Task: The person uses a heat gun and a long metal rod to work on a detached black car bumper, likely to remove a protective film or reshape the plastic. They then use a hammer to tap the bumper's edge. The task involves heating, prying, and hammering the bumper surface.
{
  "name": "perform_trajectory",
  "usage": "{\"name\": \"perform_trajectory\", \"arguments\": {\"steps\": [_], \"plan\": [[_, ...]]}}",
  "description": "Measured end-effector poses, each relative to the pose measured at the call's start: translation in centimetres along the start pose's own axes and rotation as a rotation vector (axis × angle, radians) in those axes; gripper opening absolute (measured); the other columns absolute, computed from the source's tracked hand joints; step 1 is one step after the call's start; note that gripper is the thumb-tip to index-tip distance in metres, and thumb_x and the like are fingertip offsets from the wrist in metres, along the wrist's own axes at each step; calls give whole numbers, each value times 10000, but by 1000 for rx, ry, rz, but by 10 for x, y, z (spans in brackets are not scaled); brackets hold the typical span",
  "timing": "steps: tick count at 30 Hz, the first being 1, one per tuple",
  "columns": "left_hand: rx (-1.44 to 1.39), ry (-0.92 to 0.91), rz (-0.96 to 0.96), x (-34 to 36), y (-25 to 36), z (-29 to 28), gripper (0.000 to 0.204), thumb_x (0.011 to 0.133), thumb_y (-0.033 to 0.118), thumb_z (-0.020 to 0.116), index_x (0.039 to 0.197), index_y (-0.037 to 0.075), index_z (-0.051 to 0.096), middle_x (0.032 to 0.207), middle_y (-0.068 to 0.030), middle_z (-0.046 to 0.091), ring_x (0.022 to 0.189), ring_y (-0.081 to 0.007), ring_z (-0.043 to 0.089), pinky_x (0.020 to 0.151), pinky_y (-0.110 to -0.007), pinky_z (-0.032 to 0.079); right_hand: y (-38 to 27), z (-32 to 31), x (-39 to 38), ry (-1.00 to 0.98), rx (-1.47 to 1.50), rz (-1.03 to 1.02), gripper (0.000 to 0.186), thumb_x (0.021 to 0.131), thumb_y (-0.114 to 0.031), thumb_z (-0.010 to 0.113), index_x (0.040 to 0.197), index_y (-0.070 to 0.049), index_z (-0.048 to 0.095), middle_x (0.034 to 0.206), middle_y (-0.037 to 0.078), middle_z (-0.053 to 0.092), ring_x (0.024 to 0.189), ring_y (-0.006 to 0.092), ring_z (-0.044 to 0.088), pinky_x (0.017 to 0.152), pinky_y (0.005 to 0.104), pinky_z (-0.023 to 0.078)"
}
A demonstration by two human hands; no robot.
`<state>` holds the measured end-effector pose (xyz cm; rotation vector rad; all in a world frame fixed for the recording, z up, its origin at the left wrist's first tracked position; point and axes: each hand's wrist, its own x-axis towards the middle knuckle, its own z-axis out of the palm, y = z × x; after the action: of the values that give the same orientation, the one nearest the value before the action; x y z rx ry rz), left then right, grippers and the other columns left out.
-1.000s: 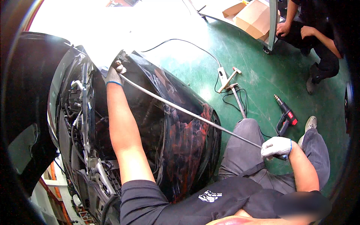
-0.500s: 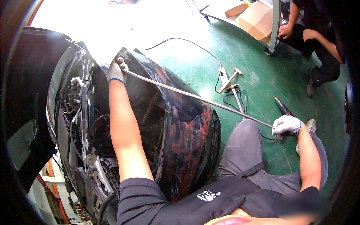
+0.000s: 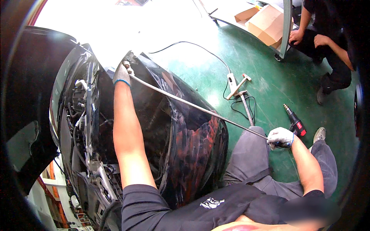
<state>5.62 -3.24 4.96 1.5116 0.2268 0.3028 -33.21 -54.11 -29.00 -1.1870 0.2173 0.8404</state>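
Note:
My left hand (image 3: 122, 74), in a white glove, is closed on the upper end of a long metal rod (image 3: 200, 109) at the edge of a dark car body panel (image 3: 146, 102). The rod slants down to the right, where my gloved right hand (image 3: 280, 138) grips its dark handle above my grey-trousered legs. The panel's outer face (image 3: 196, 154) is scuffed, with reddish streaks. Left of my arm lie exposed car parts and wiring (image 3: 81, 104). A black heat gun (image 3: 293, 121) rests on the green floor just above my right hand.
A hammer (image 3: 246, 109), a light-handled tool (image 3: 237, 88) and a white power strip (image 3: 231, 80) with cables lie on the floor. A wheeled cart (image 3: 285, 38) holds cardboard boxes (image 3: 266, 27); a co-worker in dark clothing (image 3: 331, 57) crouches beside it. A dark panel (image 3: 27, 96) stands at left.
My right hand and the rod's near end went right and up, then back left; they now sit higher than a second ago. My left hand stays at the panel edge.

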Motion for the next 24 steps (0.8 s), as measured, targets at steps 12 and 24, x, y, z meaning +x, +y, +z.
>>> {"name": "perform_trajectory", "arguments": {"steps": [12, 24], "plan": [[-184, -123, -12, -3, -4, -10, 108, 978, 97, 516, 912, 84, 600, 688, 13, 479, 485, -96, 381, 440, -223, 323, -27, 2, -43, -148, -119, 100, 232, 949, -225, 689, 922, 3, 724, 792, 107, 707, 724, 224, 697, 702, 366, 545], [-175, -9, 196, -2, -15, -8, 113, 985, 149, 564, 917, 61, 580, 633, -75, 574, 433, -161, 474, 385, -296, 354, -59, -15, -59, -41, 164, 203, 279, 916, -158, 703, 1065, 76, 674, 961, 221, 733, 898, 376, 737, 782, 485, 618]]}}
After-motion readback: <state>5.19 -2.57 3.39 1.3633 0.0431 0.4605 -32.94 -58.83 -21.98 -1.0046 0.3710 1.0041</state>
